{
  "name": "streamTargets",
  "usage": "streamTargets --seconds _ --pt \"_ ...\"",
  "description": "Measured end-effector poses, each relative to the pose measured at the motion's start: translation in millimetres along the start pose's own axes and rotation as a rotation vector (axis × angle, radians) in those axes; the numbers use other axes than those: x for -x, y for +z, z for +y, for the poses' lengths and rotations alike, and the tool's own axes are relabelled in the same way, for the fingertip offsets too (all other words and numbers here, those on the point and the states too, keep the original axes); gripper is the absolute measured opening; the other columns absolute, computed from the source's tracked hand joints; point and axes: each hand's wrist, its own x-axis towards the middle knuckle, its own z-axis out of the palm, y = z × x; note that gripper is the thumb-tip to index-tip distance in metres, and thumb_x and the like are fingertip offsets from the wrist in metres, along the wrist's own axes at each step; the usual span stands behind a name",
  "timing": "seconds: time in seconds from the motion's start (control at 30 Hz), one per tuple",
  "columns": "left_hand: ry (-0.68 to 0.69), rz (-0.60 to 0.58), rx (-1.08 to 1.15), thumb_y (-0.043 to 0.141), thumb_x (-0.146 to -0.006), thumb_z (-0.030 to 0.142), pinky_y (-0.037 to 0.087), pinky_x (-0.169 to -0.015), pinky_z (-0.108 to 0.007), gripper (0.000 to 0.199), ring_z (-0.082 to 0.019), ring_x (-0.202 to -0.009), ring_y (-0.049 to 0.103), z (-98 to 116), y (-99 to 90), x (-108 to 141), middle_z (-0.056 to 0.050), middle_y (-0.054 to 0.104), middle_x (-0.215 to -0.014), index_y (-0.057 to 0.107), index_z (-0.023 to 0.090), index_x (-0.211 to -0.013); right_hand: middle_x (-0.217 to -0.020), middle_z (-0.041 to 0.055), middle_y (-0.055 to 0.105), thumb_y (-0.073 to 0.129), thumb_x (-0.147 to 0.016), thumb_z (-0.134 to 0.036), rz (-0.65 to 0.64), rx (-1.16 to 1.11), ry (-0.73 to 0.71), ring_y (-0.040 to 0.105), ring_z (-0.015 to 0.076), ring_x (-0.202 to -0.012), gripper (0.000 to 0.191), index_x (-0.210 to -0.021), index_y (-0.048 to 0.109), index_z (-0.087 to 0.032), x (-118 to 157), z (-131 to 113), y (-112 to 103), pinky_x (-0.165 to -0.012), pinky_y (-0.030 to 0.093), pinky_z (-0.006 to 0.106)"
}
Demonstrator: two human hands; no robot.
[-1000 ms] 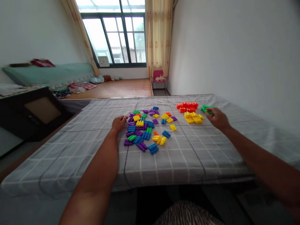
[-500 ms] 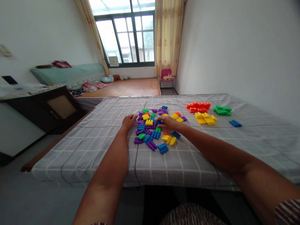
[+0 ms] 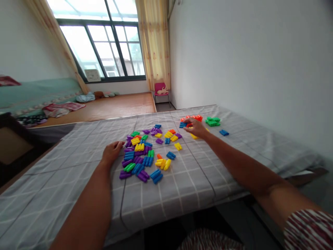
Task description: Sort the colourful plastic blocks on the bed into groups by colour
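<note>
My right hand (image 3: 195, 127) is over the sorted groups on the right, its thumb and fingers pinching a blue plastic building block (image 3: 182, 125). Under and behind it lie a group of orange blocks (image 3: 198, 118) and partly hidden yellow blocks (image 3: 194, 136). My left hand (image 3: 112, 152) rests on the cloth at the left edge of a mixed pile, fingers curled in and apparently holding nothing. That pile has purple blocks (image 3: 142, 176), blue blocks (image 3: 156, 176), yellow blocks (image 3: 139, 147) and green blocks (image 3: 129, 167).
A green group (image 3: 212, 121) and a single blue block (image 3: 224, 132) lie farther right. A checked grey cloth (image 3: 187, 194) covers the table. Beyond it are a wooden platform (image 3: 125, 104), a pink chair (image 3: 160, 88) and a white wall on the right.
My right hand has moved from the mixed pile to the right-hand groups, carrying a blue block. My left hand stays beside the pile. The view has turned right.
</note>
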Motion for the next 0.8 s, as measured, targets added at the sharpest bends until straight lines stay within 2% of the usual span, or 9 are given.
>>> streamTargets --seconds 0.1,0.17,0.2,0.27,0.33,0.4,0.53,0.63,0.8 --pt "-0.009 -0.002 -0.014 0.045 -0.081 0.047 0.048 -0.076 -0.028 0.046 -0.025 -0.093 0.067 0.3 -1.3 -1.3 -0.008 0.075 -0.095 0.074 0.017 -0.099 -0.099 0.0100 0.070 0.068 -0.071 -0.031 0.324 0.095 0.349 0.067 0.0231 -0.088 0.033 -0.100 0.062 -0.016 11.2 70.2 -77.9 -0.079 0.055 0.039" --pt "-0.020 -0.004 -0.027 0.045 -0.081 0.048 0.048 -0.076 -0.029 0.045 -0.026 -0.094 0.067 1.0 -2.0 -2.1 -0.007 0.076 -0.096 0.075 0.018 -0.097 -0.098 0.0126 0.070 0.069 -0.067 -0.030 0.472 0.231 0.544 0.067 0.0250 -0.088 0.033 -0.096 0.063 -0.014 32.1 118.0 -122.1 -0.079 0.054 0.038" --pt "-0.024 -0.005 -0.033 0.045 -0.080 0.048 0.048 -0.075 -0.029 0.045 -0.026 -0.094 0.067 1.3 -2.4 -2.6 -0.007 0.076 -0.095 0.075 0.018 -0.096 -0.097 0.0132 0.071 0.070 -0.066 -0.030 0.495 0.291 0.622 0.066 0.0256 -0.089 0.033 -0.094 0.063 -0.014 44.8 138.7 -138.6 -0.079 0.053 0.038" --pt "-0.024 -0.005 -0.043 0.046 -0.079 0.049 0.049 -0.075 -0.029 0.044 -0.026 -0.093 0.067 1.4 -3.0 -3.6 -0.006 0.076 -0.094 0.075 0.020 -0.094 -0.092 0.0126 0.071 0.072 -0.062 -0.030 0.429 0.354 0.737 0.066 0.0255 -0.086 0.031 -0.088 0.064 -0.014 69.7 170.0 -158.7 -0.076 0.053 0.037" --pt "-0.019 -0.001 -0.046 0.047 -0.079 0.049 0.049 -0.075 -0.029 0.043 -0.026 -0.092 0.067 1.4 -3.5 -4.0 -0.006 0.076 -0.092 0.075 0.021 -0.093 -0.089 0.0113 0.071 0.074 -0.062 -0.032 0.359 0.352 0.775 0.066 0.0241 -0.082 0.031 -0.087 0.065 -0.015 87.8 186.3 -164.4 -0.072 0.052 0.035" --pt "-0.022 0.005 -0.043 0.047 -0.079 0.050 0.049 -0.075 -0.030 0.042 -0.026 -0.091 0.067 1.9 -4.0 -3.6 -0.005 0.076 -0.089 0.075 0.022 -0.092 -0.088 0.0103 0.071 0.073 -0.063 -0.035 0.319 0.333 0.769 0.065 0.0224 -0.080 0.034 -0.089 0.066 -0.015 95.9 190.6 -162.4 -0.069 0.052 0.032" --pt "-0.045 0.011 -0.053 0.048 -0.078 0.050 0.050 -0.075 -0.030 0.040 -0.026 -0.089 0.067 3.5 -4.7 -2.0 -0.004 0.075 -0.086 0.075 0.023 -0.091 -0.087 0.0096 0.072 0.067 -0.072 -0.041 0.251 0.422 0.785 0.065 0.0209 -0.076 0.030 -0.088 0.068 -0.016 93.4 185.8 -158.6 -0.066 0.050 0.029" --pt "-0.041 0.006 -0.061 0.048 -0.079 0.050 0.050 -0.076 -0.031 0.041 -0.027 -0.091 0.067 2.9 -4.7 -2.4 -0.004 0.076 -0.089 0.075 0.023 -0.092 -0.086 0.0098 0.072 0.058 -0.078 -0.036 0.238 0.558 0.774 0.065 0.0215 -0.078 0.024 -0.086 0.069 -0.016 91.8 184.1 -159.4 -0.068 0.049 0.030" --pt "-0.046 0.006 -0.054 0.047 -0.079 0.048 0.049 -0.077 -0.030 0.042 -0.026 -0.093 0.067 3.0 -4.5 -1.9 -0.005 0.076 -0.091 0.075 0.020 -0.093 -0.091 0.0095 0.072 0.058 -0.077 -0.033 0.210 0.647 0.724 0.065 0.0230 -0.082 0.021 -0.087 0.069 -0.018 95.1 187.8 -158.3 -0.073 0.049 0.033"
